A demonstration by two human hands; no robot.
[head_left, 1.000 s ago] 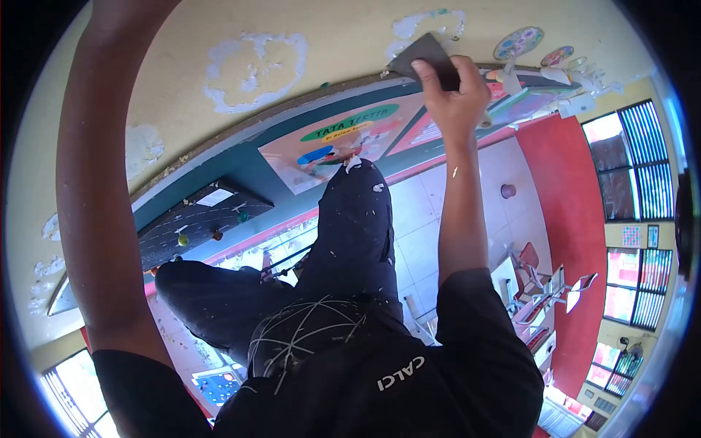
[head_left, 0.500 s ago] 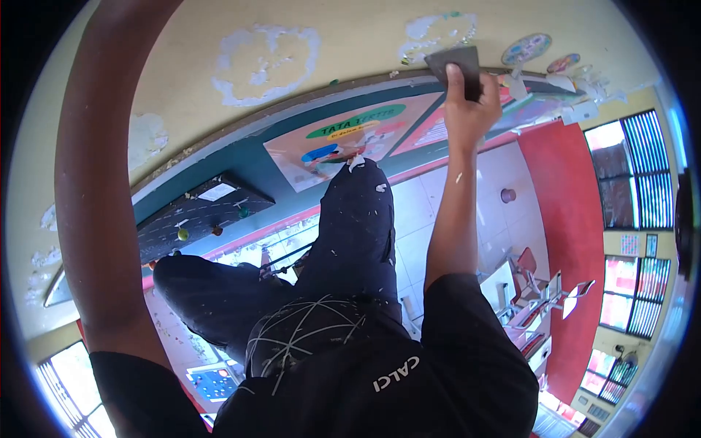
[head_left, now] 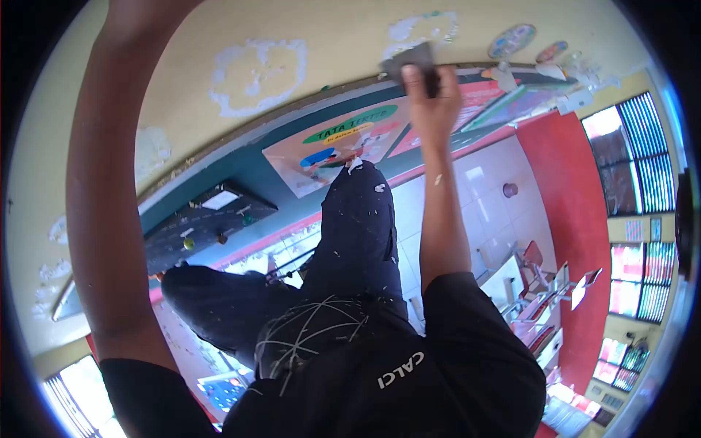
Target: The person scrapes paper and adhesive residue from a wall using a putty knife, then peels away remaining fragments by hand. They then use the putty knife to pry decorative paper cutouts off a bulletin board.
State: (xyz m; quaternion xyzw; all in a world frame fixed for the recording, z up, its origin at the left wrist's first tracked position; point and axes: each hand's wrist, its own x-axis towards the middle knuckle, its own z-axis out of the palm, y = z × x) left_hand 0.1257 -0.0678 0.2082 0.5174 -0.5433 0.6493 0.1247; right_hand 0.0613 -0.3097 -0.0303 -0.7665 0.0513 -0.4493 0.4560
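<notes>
My right hand [head_left: 436, 102] is closed around a flat dark grey scraper [head_left: 413, 64], thumb laid along its face. The scraper is close to the cream wall [head_left: 343, 44], just above the board's upper frame and beside a peeled white patch [head_left: 422, 28]. A larger ring-shaped peeled patch [head_left: 259, 77] lies farther left on the wall. My left forearm [head_left: 109, 168] reaches up along the left side, and the hand itself is cut off by the top edge.
Below the wall runs a green board [head_left: 255, 164] with a "TATA TERTIB" poster [head_left: 350, 142]. Oval stickers [head_left: 511, 41] remain on the wall at right. Far below are the tiled floor [head_left: 475, 201], a red wall [head_left: 558, 197] and chairs [head_left: 533, 254]. My raised knee [head_left: 358, 190] is near the poster.
My right hand has moved left and slightly down with the scraper, along the board's upper edge. My left forearm has shifted slightly right.
</notes>
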